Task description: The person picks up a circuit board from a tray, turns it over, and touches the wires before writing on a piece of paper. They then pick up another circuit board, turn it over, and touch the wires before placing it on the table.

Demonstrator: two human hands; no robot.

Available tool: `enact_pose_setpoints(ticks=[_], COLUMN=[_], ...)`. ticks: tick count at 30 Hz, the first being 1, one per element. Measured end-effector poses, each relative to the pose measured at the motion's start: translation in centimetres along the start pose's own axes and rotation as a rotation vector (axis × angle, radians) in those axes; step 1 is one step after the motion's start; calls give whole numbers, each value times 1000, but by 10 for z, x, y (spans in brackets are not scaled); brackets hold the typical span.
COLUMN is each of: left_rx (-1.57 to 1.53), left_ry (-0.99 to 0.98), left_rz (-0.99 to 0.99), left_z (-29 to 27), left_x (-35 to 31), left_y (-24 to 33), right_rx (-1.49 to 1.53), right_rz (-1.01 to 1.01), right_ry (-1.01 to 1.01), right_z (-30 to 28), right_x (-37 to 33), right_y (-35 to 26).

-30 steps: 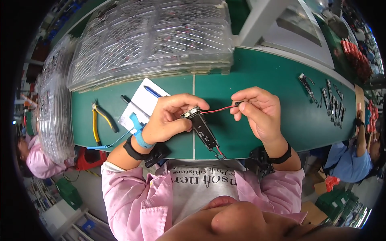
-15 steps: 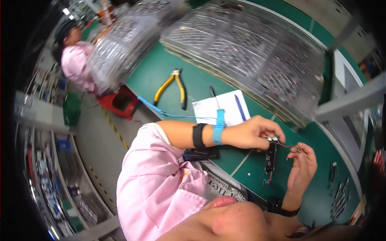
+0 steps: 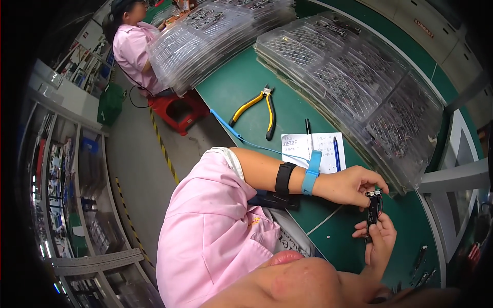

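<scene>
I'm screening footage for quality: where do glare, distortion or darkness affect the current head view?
In the head view, pale glare streaks the clear plastic trays; the shelving at left curves with the fisheye; the corners fall to black; the yellow-and-black pliers look fairly sharp, but fine detail on the dark circuit board is too small to tell.

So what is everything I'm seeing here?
Bench: one, green, centre
Board: one, black, lower right
Pliers: one, yellow and black, on bench
Paper: one, white, on bench
Pens: two, black and blue, at paper
Tray stacks: two, clear, toward top
Small parts: several, dark, lower right
Stool: one, red, upper left
Bin: one, green, left
Shelves: several, grey, left
Co-worker: one, in pink, upper left
Wristbands: two, blue and black, left wrist
Hands: two, bare, on board
</scene>
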State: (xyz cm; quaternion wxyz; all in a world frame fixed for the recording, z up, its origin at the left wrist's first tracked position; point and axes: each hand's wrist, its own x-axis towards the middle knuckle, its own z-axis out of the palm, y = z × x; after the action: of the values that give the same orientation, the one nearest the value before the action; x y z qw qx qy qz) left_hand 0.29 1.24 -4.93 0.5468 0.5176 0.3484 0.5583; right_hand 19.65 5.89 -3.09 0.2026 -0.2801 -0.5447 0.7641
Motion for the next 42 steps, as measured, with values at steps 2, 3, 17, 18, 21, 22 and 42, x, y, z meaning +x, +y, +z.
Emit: enact_pose_setpoints(ticks=[2, 3, 17, 18, 21, 22, 42], left_rx=[65, 65, -104, -84, -8, 32, 19], left_ry=[12, 14, 20, 27, 56, 67, 56], left_rz=[-7, -4, -110, -95, -123, -130, -100], left_z=[1, 2, -4, 3, 10, 14, 15], left_x=[-5, -7, 5, 10, 10, 10, 11], left_y=[4, 6, 5, 5, 4, 3, 6], right_rx=[7, 5, -187, -264, -664, -748, -950], right_rz=[90, 90, -508, -528, -506, -511, 153], right_ry=[-10, -12, 867, 944, 1166, 1239, 2217], right_z=[-5, -9, -93, -109, -144, -161, -423], right_x=[-2, -6, -50, -62, -98, -114, -321], right_y=[-3, -3, -28, -25, -16, -11, -9])
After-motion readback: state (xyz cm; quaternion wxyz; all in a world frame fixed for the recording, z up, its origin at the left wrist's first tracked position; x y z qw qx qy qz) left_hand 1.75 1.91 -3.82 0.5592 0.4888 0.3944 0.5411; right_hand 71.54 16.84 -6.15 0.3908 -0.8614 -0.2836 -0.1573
